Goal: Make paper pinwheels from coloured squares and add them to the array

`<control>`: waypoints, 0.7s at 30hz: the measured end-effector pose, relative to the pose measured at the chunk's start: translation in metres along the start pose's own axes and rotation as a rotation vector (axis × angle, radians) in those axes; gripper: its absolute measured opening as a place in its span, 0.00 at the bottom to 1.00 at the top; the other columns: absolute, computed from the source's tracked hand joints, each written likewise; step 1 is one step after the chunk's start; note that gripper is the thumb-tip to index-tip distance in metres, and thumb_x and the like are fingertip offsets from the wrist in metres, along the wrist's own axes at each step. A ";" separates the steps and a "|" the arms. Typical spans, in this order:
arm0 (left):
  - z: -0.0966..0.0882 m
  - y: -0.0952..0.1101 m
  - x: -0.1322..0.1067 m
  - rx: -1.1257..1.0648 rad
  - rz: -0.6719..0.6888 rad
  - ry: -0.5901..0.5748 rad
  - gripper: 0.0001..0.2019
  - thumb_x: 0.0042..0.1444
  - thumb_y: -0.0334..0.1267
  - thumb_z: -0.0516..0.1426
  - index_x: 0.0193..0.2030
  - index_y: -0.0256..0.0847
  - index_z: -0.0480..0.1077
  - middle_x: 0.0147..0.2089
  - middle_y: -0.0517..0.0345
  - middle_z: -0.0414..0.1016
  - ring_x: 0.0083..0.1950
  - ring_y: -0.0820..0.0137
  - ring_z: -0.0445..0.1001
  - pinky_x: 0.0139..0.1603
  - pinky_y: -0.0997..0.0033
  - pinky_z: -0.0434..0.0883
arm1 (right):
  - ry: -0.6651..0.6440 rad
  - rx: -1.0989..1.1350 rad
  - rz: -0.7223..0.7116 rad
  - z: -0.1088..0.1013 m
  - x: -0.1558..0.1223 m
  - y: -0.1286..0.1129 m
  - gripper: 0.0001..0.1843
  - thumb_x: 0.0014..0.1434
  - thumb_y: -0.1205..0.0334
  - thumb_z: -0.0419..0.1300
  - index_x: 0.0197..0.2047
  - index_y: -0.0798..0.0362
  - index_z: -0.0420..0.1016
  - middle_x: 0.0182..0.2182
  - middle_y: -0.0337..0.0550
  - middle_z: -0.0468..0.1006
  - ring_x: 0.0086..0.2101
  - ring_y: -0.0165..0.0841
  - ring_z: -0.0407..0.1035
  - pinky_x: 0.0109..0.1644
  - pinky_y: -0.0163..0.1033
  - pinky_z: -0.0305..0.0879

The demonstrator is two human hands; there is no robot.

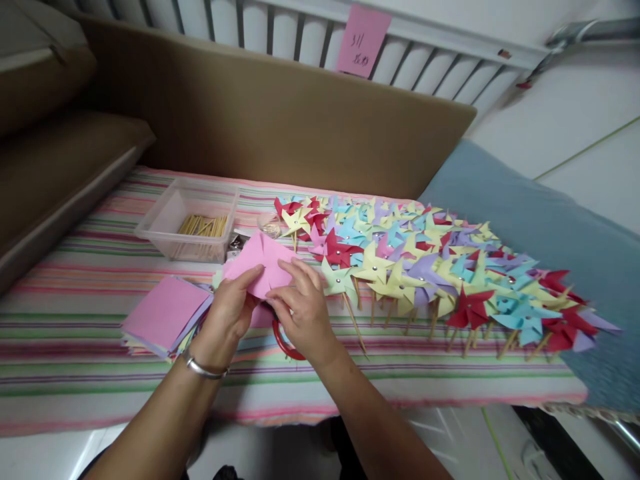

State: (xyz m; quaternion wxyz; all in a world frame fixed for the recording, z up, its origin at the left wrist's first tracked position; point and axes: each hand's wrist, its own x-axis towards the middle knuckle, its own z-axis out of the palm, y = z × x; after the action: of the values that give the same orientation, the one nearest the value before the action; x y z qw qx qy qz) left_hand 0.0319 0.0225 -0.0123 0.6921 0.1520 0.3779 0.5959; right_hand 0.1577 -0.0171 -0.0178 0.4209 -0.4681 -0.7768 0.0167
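Observation:
Both my hands hold a pink paper square above the striped tablecloth. My left hand, with a silver bracelet at the wrist, pinches the paper's lower left part. My right hand presses fingers on its right side, folding it. Under my right hand lies a red-handled pair of scissors, mostly hidden. A stack of coloured paper squares, pink on top, lies just left of my left hand.
A clear plastic tub with wooden sticks stands at the back left. A large spread of finished paper pinwheels covers the table's right half. A small clear cup sits behind the paper. A brown headboard rises behind the table.

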 end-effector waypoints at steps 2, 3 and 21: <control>0.001 -0.002 -0.002 0.033 0.017 -0.013 0.15 0.38 0.27 0.66 0.37 0.32 0.76 0.33 0.53 0.80 0.30 0.70 0.74 0.29 0.72 0.71 | 0.016 0.014 0.031 -0.001 0.001 0.001 0.06 0.58 0.65 0.59 0.33 0.49 0.77 0.55 0.46 0.70 0.60 0.42 0.53 0.62 0.53 0.56; 0.002 -0.004 -0.003 0.047 0.029 -0.018 0.15 0.37 0.28 0.67 0.36 0.32 0.77 0.32 0.54 0.80 0.30 0.70 0.74 0.30 0.71 0.71 | 0.020 0.022 0.050 -0.001 0.002 0.001 0.06 0.58 0.65 0.59 0.32 0.50 0.77 0.55 0.47 0.69 0.61 0.42 0.52 0.62 0.53 0.55; 0.001 -0.020 -0.011 0.218 0.020 -0.082 0.08 0.40 0.34 0.66 0.27 0.34 0.75 0.25 0.58 0.75 0.28 0.71 0.71 0.31 0.70 0.67 | 0.064 0.057 0.290 -0.001 0.004 0.010 0.04 0.56 0.64 0.59 0.30 0.52 0.73 0.58 0.51 0.67 0.63 0.41 0.50 0.64 0.53 0.49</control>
State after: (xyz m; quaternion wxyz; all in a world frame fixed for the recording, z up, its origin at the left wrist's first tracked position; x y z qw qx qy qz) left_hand 0.0468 0.0076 -0.0209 0.6805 0.2542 0.4102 0.5514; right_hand 0.1645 -0.0086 -0.0190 0.4515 -0.5636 -0.6866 0.0844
